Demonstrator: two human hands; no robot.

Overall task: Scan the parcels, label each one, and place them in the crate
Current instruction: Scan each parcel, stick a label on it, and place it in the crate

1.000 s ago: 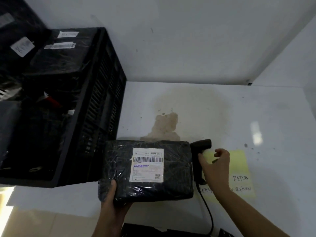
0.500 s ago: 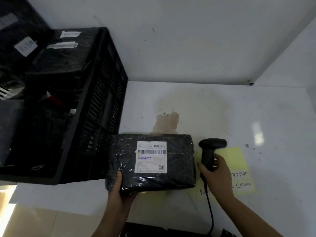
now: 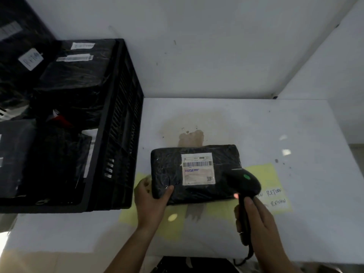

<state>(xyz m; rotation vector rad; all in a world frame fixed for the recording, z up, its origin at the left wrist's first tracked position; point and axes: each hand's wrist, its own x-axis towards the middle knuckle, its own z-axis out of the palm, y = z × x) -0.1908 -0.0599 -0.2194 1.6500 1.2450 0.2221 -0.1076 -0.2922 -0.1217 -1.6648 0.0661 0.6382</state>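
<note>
A black plastic-wrapped parcel [image 3: 169, 174] lies on the white table [image 3: 275, 125], with a white shipping label [image 3: 198, 168] facing up. My left hand [image 3: 150, 201] grips its near left corner, thumb on top. My right hand [image 3: 256, 221] holds a black corded barcode scanner [image 3: 243, 183] by its handle. The scanner's head hovers over the parcel's right end, a green light showing on top and a red glow under it. The black slatted crate [image 3: 118, 138] stands to the left, holding several wrapped parcels, some with white labels.
Yellow sheets [image 3: 264, 172] lie under and around the parcel, with white "RETURN" stickers [image 3: 275, 198] at the right. A brown stain [image 3: 190, 137] marks the table behind the parcel. White walls close the back and right. A dark object [image 3: 193, 265] sits below the table's front edge.
My right hand has lifted the scanner off the table and swung its head over the parcel's right end. My left hand has shifted to the parcel's left corner.
</note>
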